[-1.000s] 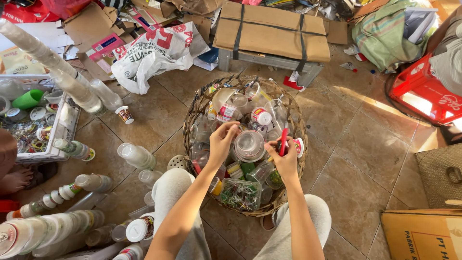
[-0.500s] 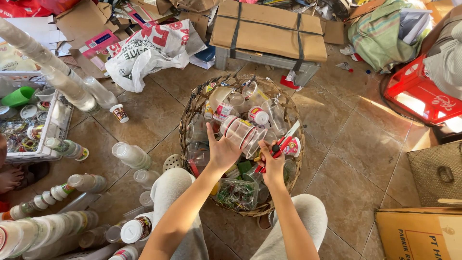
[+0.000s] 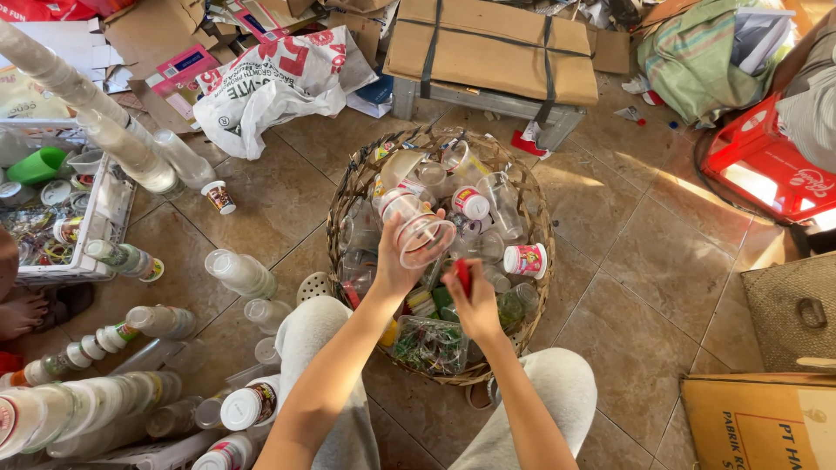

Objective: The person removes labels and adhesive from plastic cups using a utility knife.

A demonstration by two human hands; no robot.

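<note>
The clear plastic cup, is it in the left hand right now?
Yes, the left hand grips the clear plastic cup above the wicker basket.

Head view: the left hand (image 3: pixel 396 265) holds a clear plastic cup (image 3: pixel 424 239) tilted over a woven basket (image 3: pixel 348 196) filled with cups and lids. The right hand (image 3: pixel 477 305), just beside it, pinches a small red tool (image 3: pixel 463 277). Stacked cups (image 3: pixel 96 122) lie on the tiled floor (image 3: pixel 644 287) to the left.

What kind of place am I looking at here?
Probably an informal recycling sorting spot on a tiled floor: a woven basket full of used plastic cups, nested cup stacks alongside, flattened cardboard behind. Left hand holds a clear cup.
</note>
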